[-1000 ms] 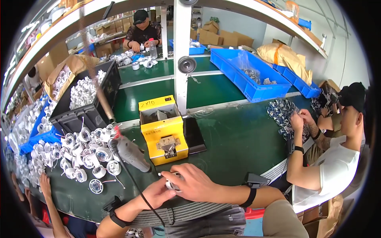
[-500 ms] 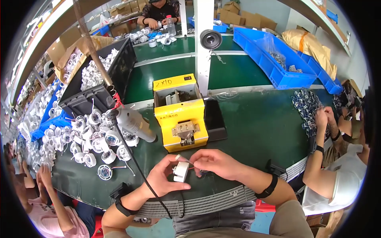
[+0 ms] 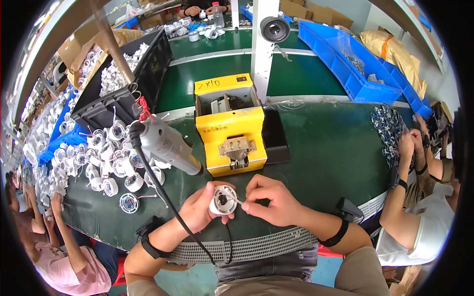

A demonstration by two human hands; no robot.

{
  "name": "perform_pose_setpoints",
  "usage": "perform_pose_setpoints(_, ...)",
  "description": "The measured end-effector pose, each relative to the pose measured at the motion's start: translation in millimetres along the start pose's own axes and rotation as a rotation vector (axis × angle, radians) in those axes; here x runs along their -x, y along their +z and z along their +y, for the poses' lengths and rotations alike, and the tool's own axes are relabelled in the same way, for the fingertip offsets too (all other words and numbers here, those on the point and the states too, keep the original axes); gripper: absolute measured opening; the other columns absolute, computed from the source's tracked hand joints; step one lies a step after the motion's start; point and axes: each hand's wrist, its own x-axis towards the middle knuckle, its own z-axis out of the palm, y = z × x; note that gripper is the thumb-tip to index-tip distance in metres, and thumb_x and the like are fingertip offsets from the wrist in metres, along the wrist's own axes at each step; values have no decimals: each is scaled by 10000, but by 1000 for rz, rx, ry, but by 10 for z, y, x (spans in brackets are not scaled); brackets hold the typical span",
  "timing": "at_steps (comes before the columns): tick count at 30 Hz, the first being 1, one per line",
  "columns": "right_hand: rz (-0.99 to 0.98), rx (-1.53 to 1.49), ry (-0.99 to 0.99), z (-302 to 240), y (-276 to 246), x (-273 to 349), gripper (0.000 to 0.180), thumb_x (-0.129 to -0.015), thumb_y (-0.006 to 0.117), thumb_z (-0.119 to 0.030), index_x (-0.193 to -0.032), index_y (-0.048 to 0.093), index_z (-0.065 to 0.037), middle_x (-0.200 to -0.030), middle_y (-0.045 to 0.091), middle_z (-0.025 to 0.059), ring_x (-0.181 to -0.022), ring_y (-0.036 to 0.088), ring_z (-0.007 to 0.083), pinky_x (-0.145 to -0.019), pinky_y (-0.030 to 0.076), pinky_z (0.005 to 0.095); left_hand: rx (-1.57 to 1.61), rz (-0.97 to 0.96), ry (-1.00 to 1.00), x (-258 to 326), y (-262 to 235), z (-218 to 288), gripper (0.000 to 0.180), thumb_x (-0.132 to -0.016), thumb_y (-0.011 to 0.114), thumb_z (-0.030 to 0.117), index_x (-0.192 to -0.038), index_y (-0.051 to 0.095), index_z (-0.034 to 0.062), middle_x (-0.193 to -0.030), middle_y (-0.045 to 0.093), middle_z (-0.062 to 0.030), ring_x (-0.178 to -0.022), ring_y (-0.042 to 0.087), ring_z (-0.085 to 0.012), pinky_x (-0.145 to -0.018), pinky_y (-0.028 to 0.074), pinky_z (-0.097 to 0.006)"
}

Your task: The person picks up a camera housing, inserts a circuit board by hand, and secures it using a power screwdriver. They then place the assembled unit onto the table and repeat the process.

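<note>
My left hand (image 3: 198,209) grips a round white plastic housing (image 3: 216,206) by its side, its open face turned up towards me. Inside the ring a dark middle and thin wires show. Thumb and fingertips of my right hand (image 3: 273,201) pinch the thin wires (image 3: 236,199) at the housing's right edge. Both hands are above the near edge of the green table, just in front of a yellow machine (image 3: 229,140) with a metal block on its front. The ends of the wires are hidden in my right fingers.
A grey cylindrical tool (image 3: 165,145) hangs left of the machine, its black cable (image 3: 160,190) crossing over my left forearm. Several white housings (image 3: 111,165) are heaped at left beside a black crate (image 3: 163,61). Blue bins (image 3: 345,69) stand far right. Co-workers sit on both sides.
The housing has turned from side-on to show its open, ring-shaped face. My right hand stays pinched at the wires, a little further right. The whole view has shifted slightly.
</note>
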Motion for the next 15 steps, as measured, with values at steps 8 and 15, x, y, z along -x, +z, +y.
perform_pose_setpoints(8,16,113,-50,-53,78,33,96,-795,700,-91,-760,657,-13,-814,545,62,-711,558,172,-625,443,294,-54,9,6,-20,70,9,570,-998,316,489,-1294,422,13,-1042,612,-143,-833,649,-241,-666,533,-316)
perform_pose_setpoints(15,13,41,-44,-81,122,21,86,-819,689,-92,-830,657,-12,-814,559,65,-634,557,161,-566,439,275,-60,-6,-44,-27,94,3,529,-1003,382,419,-1371,390,40,-1102,603,-112,-980,630,-224,-833,540,-358)
